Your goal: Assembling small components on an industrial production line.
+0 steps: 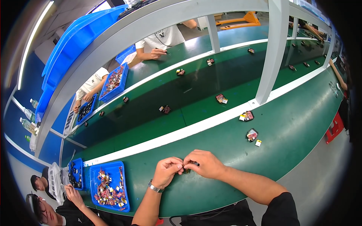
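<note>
My left hand (166, 172) and my right hand (205, 164) meet over the green bench (226, 150), fingertips pinched together. Between them is something small and mostly hidden, with a dark part and a yellowish bit showing below the fingers. A metal-banded watch (155, 187) circles my left wrist. Left of my hands, a blue tray (94, 174) holds many small red, white and yellow parts. To the right lie two dark, red-and-white small assemblies, one near the white rail (246, 116) and one closer to me (252, 134), with a loose white-and-yellow piece (258, 143) beside it.
Past the white rail, a dark green belt (169, 124) carries several similar small assemblies. A grey post (268, 56) rises at right. Another blue tray (77, 165) holds black parts; a person's hand (72, 193) is near it. Other people work across the belt by a blue crate (122, 84).
</note>
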A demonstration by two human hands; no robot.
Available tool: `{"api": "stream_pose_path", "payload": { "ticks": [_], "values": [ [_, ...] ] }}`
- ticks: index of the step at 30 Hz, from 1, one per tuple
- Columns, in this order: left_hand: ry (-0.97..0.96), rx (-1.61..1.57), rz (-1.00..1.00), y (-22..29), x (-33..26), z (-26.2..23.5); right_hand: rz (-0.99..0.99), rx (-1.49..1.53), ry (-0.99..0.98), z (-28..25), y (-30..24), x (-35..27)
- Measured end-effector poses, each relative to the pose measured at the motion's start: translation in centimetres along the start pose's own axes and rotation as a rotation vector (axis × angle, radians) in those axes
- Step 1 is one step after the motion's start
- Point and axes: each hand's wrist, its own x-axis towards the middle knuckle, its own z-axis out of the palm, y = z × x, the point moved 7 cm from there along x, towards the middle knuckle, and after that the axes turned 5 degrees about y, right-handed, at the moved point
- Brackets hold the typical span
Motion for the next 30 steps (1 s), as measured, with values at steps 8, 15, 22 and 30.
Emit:
{"api": "stream_pose_path", "payload": {
  "ticks": [8, 15, 22, 30],
  "values": [
    [-0.036, 0.02, -0.032, 0.1, 0.0, 0.5, -0.009, -0.026, -0.003, 0.0, 0.0, 0.0],
    [-0.034, 0.142, 0.04, 0.7, -0.1, 0.3, -0.014, -0.051, -0.006, 0.2, 0.0, -0.1],
    [-0.018, 0.278, 0.133, 1.1, -0.4, 0.7, -0.046, -0.038, 0.001, 0.0, -0.4, 0.0],
    [-0.003, 0.253, 0.056, 0.8, -0.2, 0.9, -0.054, -0.044, -0.009, -0.1, -0.3, -0.1]
  ]
}}
